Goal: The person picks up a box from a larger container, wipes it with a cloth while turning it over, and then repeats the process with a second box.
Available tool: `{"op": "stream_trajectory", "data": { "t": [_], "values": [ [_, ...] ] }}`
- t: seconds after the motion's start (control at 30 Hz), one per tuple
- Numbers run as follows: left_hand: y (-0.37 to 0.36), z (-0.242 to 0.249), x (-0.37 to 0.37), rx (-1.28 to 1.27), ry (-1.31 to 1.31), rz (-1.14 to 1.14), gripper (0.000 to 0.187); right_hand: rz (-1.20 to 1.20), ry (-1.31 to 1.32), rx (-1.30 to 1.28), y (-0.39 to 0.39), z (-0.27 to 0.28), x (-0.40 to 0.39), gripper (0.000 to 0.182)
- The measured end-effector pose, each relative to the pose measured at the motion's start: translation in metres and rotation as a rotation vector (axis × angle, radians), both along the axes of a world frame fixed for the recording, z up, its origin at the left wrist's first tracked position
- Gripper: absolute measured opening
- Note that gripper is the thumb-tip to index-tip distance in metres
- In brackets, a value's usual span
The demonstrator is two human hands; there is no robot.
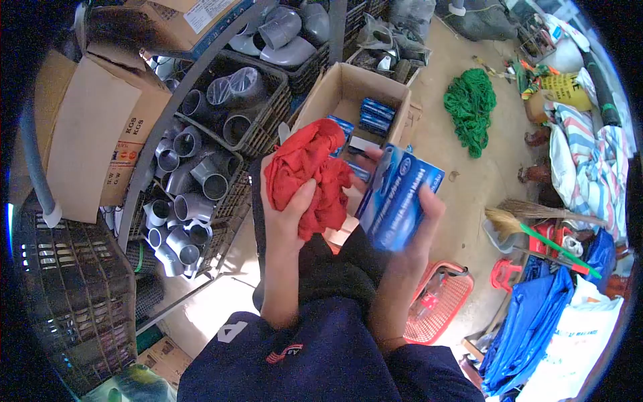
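My left hand [292, 213] is closed on a crumpled red cloth [310, 171], its thumb pressed over the front. In my right hand [429, 218] is a blue and white printed box [400, 197], gripped between thumb and fingers and slightly blurred. The cloth and the box are held close together in front of my body. Just beyond them stands an open cardboard carton [365, 82] with several small blue boxes [376, 115] inside. The cloth and my hands hide part of that carton.
At left, shelves hold black crates [268, 110] of grey pipe fittings [194, 208]. A large cardboard box [100, 134] leans there. A green net [471, 110] lies on the floor. To the right are a red basket [445, 315], a broom [506, 221] and blue tarpaulin [529, 328].
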State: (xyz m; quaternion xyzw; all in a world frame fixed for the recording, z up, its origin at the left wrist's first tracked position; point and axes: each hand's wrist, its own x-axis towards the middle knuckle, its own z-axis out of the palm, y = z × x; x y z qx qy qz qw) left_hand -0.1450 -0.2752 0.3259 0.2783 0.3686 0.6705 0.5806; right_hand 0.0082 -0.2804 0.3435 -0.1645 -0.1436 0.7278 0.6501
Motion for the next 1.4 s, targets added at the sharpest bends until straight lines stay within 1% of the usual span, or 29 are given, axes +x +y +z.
{"op": "stream_trajectory", "data": {
  "t": [0.07, 0.1, 0.13, 0.17, 0.2, 0.23, 0.27, 0.33, 0.37, 0.4, 0.43, 0.47, 0.53, 0.6, 0.67, 0.7, 0.73, 0.8, 0.83, 0.9, 0.93, 1.0, 1.03, 1.07, 1.13, 1.23, 1.27, 1.33, 1.4],
  "values": [
    [-0.006, 0.005, -0.007, 0.056, 0.068, 0.002, 0.061, -0.025, -0.326, -0.096, -0.001, -0.005, 0.011, 0.063],
    [-0.01, 0.006, -0.01, 0.157, 0.181, -0.085, 0.063, -0.019, -0.351, -0.101, -0.004, -0.002, 0.01, 0.055],
    [-0.013, 0.008, -0.012, 0.258, 0.293, -0.173, 0.064, -0.095, -0.597, -0.112, -0.007, 0.003, 0.004, 0.06],
    [-0.012, 0.012, -0.009, 0.348, 0.426, -0.191, 0.066, -0.101, -0.636, -0.063, -0.008, 0.004, -0.002, 0.063],
    [-0.011, 0.015, -0.005, 0.349, 0.425, -0.192, 0.066, -0.109, -0.676, -0.014, -0.011, 0.005, -0.004, 0.066],
    [-0.009, 0.018, 0.0, 0.351, 0.349, -0.108, 0.064, -0.158, -0.777, -0.024, -0.016, -0.006, -0.003, 0.075],
    [-0.006, 0.019, 0.003, 0.35, 0.272, -0.024, 0.063, 0.009, -0.906, 0.127, -0.013, 0.002, 0.006, 0.079],
    [-0.002, 0.017, -0.002, 0.388, 0.281, 0.008, 0.061, 0.13, -0.925, 0.173, -0.014, 0.021, 0.004, 0.079],
    [-0.006, 0.021, -0.003, 0.355, 0.29, -0.039, 0.061, 0.128, -0.925, 0.172, -0.015, 0.017, 0.002, 0.079],
    [-0.008, 0.022, -0.006, 0.32, 0.3, -0.087, 0.061, 0.055, -0.927, 0.108, -0.018, 0.01, -0.001, 0.079],
    [-0.008, 0.021, -0.014, 0.365, 0.465, -0.138, 0.06, -0.015, -0.928, 0.045, -0.019, 0.006, -0.002, 0.08],
    [-0.01, 0.022, -0.015, 0.364, 0.467, -0.135, 0.06, -0.011, -0.926, 0.047, -0.017, 0.009, -0.003, 0.08],
    [-0.015, 0.026, -0.016, 0.406, 0.509, -0.242, 0.059, 0.027, -0.683, -0.089, -0.012, 0.019, -0.004, 0.089],
    [-0.016, 0.024, -0.014, 0.466, 0.487, -0.238, 0.058, -0.059, -0.712, -0.072, -0.019, -0.001, 0.001, 0.091],
    [-0.018, 0.023, -0.011, 0.295, 0.221, -0.189, 0.058, 0.024, -0.864, 0.087, -0.021, 0.003, 0.008, 0.088],
    [-0.019, 0.026, -0.008, 0.24, 0.185, -0.107, 0.059, 0.152, -0.842, 0.19, -0.016, 0.01, 0.012, 0.087],
    [-0.019, 0.026, -0.011, 0.239, 0.184, -0.108, 0.059, 0.224, -0.847, 0.172, -0.015, 0.018, 0.01, 0.088],
    [-0.016, 0.03, -0.019, 0.19, 0.417, -0.144, 0.058, 0.119, -0.901, 0.111, -0.016, 0.008, 0.003, 0.086],
    [-0.015, 0.036, -0.013, 0.269, 0.308, -0.165, 0.057, 0.117, -0.899, 0.112, -0.015, 0.002, 0.0, 0.086],
    [-0.017, 0.032, -0.016, 0.317, 0.36, -0.212, 0.057, -0.095, -0.848, -0.013, -0.014, -0.003, -0.007, 0.083],
    [-0.02, 0.031, -0.018, 0.366, 0.41, -0.258, 0.056, -0.146, -0.841, 0.004, -0.012, 0.0, -0.008, 0.079],
    [-0.021, 0.038, -0.019, 0.315, 0.383, -0.321, 0.056, -0.28, -0.711, -0.101, -0.012, 0.005, -0.01, 0.07],
    [-0.021, 0.04, -0.021, 0.291, 0.436, -0.389, 0.055, -0.35, -0.514, -0.05, -0.011, 0.011, -0.013, 0.059],
    [-0.02, 0.04, -0.023, 0.268, 0.488, -0.457, 0.055, -0.392, -0.572, -0.081, -0.013, 0.006, -0.01, 0.065],
    [-0.02, 0.036, -0.019, 0.234, 0.482, -0.433, 0.055, -0.442, -0.358, -0.033, -0.017, 0.001, -0.01, 0.065],
    [-0.019, 0.031, -0.014, 0.215, 0.354, -0.469, 0.057, -0.445, -0.296, 0.068, -0.021, -0.009, -0.009, 0.065],
    [-0.02, 0.03, -0.014, 0.196, 0.3, -0.45, 0.057, -0.448, -0.296, 0.065, -0.021, -0.01, -0.008, 0.065],
    [-0.02, 0.029, -0.014, 0.18, 0.249, -0.43, 0.057, -0.405, -0.475, -0.034, -0.015, -0.011, -0.006, 0.066],
    [-0.019, 0.028, -0.016, 0.172, 0.19, -0.433, 0.064, -0.379, -0.513, -0.041, -0.014, -0.01, -0.006, 0.07]
  ]
}}
